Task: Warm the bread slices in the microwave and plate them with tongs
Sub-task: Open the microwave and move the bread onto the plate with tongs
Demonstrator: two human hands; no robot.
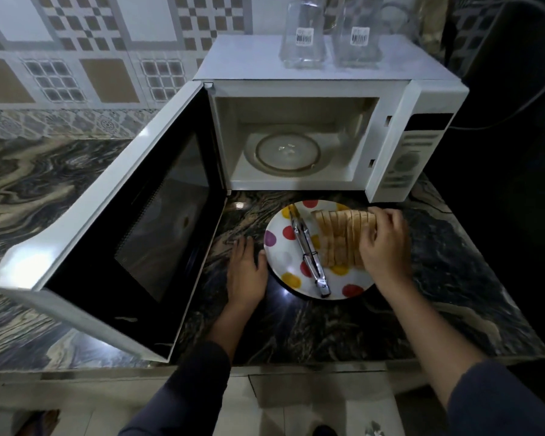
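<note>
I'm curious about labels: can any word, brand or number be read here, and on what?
No text can be quoted.
White barcode sticker on left clear glass jar: too blurred to read.
White barcode sticker on right clear glass jar: too blurred.
Control panel of white microwave: markings too blurred.

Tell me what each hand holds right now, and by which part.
The right hand grips the row of bread slices at its right end. The left hand holds nothing, flat on the counter beside the plate.
</note>
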